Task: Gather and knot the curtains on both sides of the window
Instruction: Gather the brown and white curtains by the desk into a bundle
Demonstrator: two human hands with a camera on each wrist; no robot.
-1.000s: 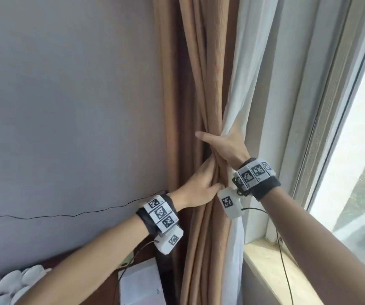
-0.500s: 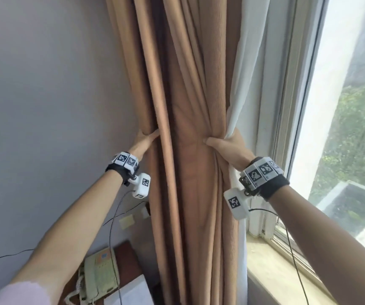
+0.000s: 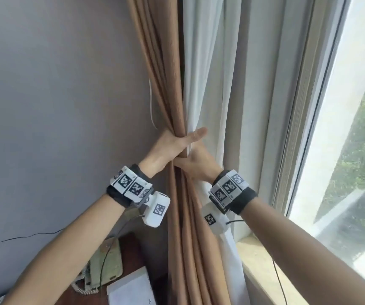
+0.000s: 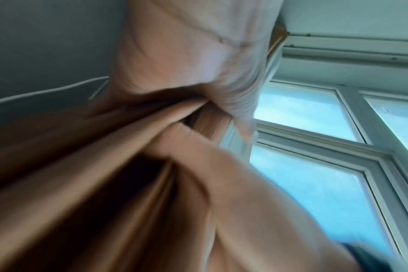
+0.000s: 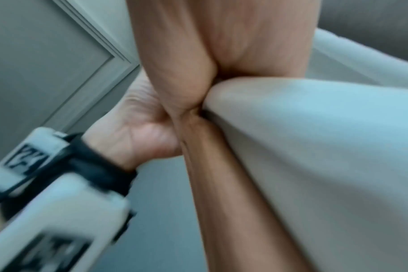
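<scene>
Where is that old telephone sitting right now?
In the head view the telephone sits low on the left, on a dark wooden surface against the grey wall, below the left hand and left of the brown curtain.

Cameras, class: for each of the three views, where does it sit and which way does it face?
Head: on the head, facing the tan curtain; both forearms, left hand, right hand show.
Left wrist: looks up the curtain at the window; own hand unclear.
Right wrist: looks up at the gathered folds; the left hand shows.
All share the curtain.
</scene>
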